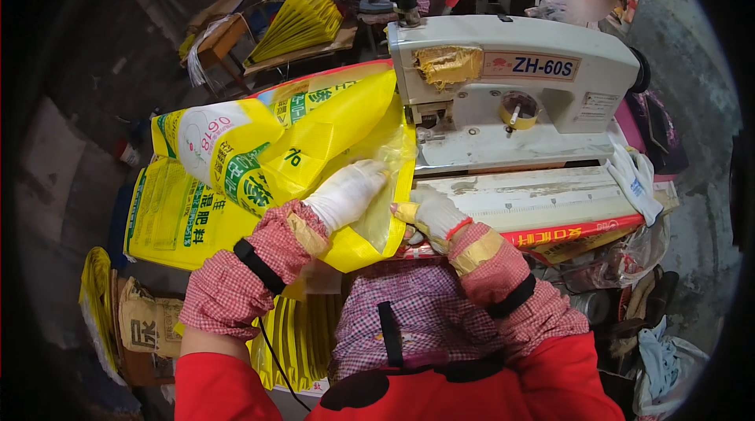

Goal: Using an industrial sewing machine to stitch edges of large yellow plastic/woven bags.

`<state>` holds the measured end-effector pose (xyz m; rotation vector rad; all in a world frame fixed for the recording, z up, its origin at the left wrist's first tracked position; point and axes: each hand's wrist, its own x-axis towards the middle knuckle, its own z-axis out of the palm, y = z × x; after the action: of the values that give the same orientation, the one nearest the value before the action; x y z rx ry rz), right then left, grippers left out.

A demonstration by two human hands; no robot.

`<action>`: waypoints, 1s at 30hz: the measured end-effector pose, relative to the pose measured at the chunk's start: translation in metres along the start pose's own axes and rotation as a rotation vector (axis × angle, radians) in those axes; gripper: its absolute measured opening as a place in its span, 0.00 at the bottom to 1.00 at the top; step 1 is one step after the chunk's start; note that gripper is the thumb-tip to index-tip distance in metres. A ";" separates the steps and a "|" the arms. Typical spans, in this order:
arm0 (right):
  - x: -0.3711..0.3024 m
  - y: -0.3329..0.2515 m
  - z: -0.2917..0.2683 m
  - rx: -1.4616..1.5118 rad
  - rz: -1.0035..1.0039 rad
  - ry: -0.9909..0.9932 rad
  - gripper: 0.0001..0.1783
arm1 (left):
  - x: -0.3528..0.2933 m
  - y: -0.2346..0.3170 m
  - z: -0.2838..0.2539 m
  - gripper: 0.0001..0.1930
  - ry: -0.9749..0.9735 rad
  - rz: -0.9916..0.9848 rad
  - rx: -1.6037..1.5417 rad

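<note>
a head-worn view looking down at a person's two gloved hands working at an industrial sewing machine [515, 83], off-white and boxy, standing on a tabletop [543, 194] at the upper right. a large yellow woven sack [267, 161] with green and red printing lies across the middle of the view, spreading to the left and hanging off the tabletop's near-left side, its open edge lying just under the machine's head. the left hand [346, 193], in a white glove, lies flat with fingers stretched out on the sack's thin clear inner liner [385, 177] near that edge; its grip is open, pressing rather than clasping. the right hand [431, 215], also in a white glove, is just beside it to the right, its grip closed in a pinch on the sack's yellow edge. both forearms wear red-and-white checked sleeve covers with black bands. a spare white glove [633, 181] lies on the tabletop's far right. folded yellow sacks [303, 20] are stacked on a bench in the background, and another person sits farther back.
</note>
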<state>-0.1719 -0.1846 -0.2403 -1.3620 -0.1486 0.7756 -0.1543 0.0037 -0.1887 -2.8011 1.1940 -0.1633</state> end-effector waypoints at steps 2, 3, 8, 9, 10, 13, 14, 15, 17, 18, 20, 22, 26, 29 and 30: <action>-0.004 -0.005 0.008 0.034 -0.022 -0.008 0.16 | -0.014 -0.007 0.021 0.15 -0.017 -0.207 0.008; -0.006 -0.007 0.010 0.069 -0.043 0.000 0.14 | -0.013 -0.008 0.019 0.15 -0.098 -0.338 -0.115; -0.003 0.004 0.003 0.216 -0.065 -0.045 0.16 | 0.001 -0.003 -0.010 0.17 -0.232 -0.361 -0.206; -0.005 0.005 0.002 0.226 -0.043 -0.046 0.16 | -0.001 0.002 -0.022 0.17 -0.214 -0.295 -0.137; -0.005 0.008 0.001 0.229 -0.042 -0.039 0.16 | -0.001 0.005 -0.027 0.18 -0.194 -0.227 -0.069; -0.003 0.012 0.003 0.379 -0.075 -0.125 0.16 | -0.007 0.010 -0.023 0.20 -0.202 0.039 -0.061; -0.003 0.013 0.004 0.384 -0.090 -0.111 0.17 | -0.008 0.011 -0.020 0.20 -0.202 0.036 -0.058; -0.002 0.014 0.005 0.388 -0.108 -0.092 0.17 | -0.006 0.011 -0.012 0.22 -0.139 0.047 -0.029; 0.001 0.014 0.006 0.359 -0.115 -0.100 0.17 | -0.002 0.006 0.003 0.27 -0.097 0.085 0.015; 0.001 0.016 0.005 0.336 -0.113 -0.103 0.18 | 0.003 0.008 0.004 0.27 -0.094 0.087 0.015; 0.001 0.017 0.001 0.283 -0.145 -0.107 0.18 | 0.015 0.015 0.005 0.27 -0.059 -0.020 0.005; -0.003 0.011 -0.002 0.111 -0.022 -0.080 0.20 | 0.016 0.015 0.003 0.27 -0.070 -0.026 0.004; 0.001 0.014 -0.006 0.245 -0.013 -0.053 0.24 | 0.009 0.011 -0.007 0.26 -0.111 -0.027 0.043; 0.018 0.016 -0.021 0.688 0.013 -0.024 0.29 | 0.006 0.016 -0.027 0.23 -0.125 0.005 0.056; 0.020 0.013 -0.019 0.691 0.017 -0.034 0.29 | 0.001 0.018 -0.030 0.22 -0.159 0.004 0.066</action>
<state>-0.1525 -0.1887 -0.2630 -0.6959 0.1018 0.7681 -0.1706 -0.0103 -0.1612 -2.6966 1.1361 0.0193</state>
